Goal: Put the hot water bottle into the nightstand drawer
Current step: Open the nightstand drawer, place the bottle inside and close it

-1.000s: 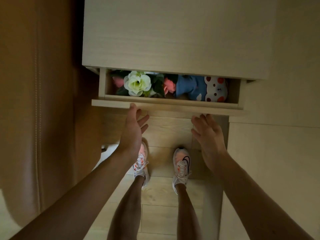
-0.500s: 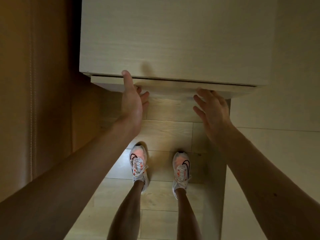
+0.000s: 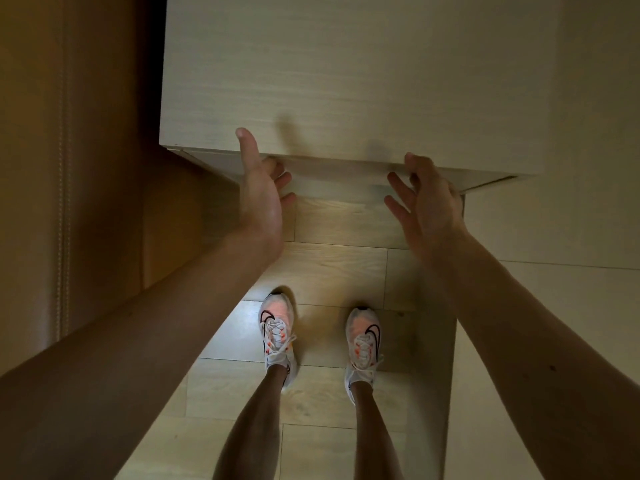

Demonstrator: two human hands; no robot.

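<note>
I look straight down on a pale wooden nightstand (image 3: 353, 74). Its drawer front (image 3: 339, 171) sits flush under the top edge, so the drawer is closed and the hot water bottle is hidden from view. My left hand (image 3: 259, 188) is open, fingers spread, its fingertips at the drawer front and the thumb over the top edge. My right hand (image 3: 426, 199) is open too, fingers apart, touching the drawer front near its right end. Neither hand holds anything.
A brown padded bed side (image 3: 69, 168) rises close on the left. A cream wall or panel (image 3: 571, 237) stands on the right. My feet in white and orange sneakers (image 3: 277, 330) stand on light wood flooring (image 3: 332, 271) in the narrow gap.
The drawer, open a second ago with flowers and a blue plush cover showing, has been pushed shut by both hands. Since half a second ago the hands have barely moved.
</note>
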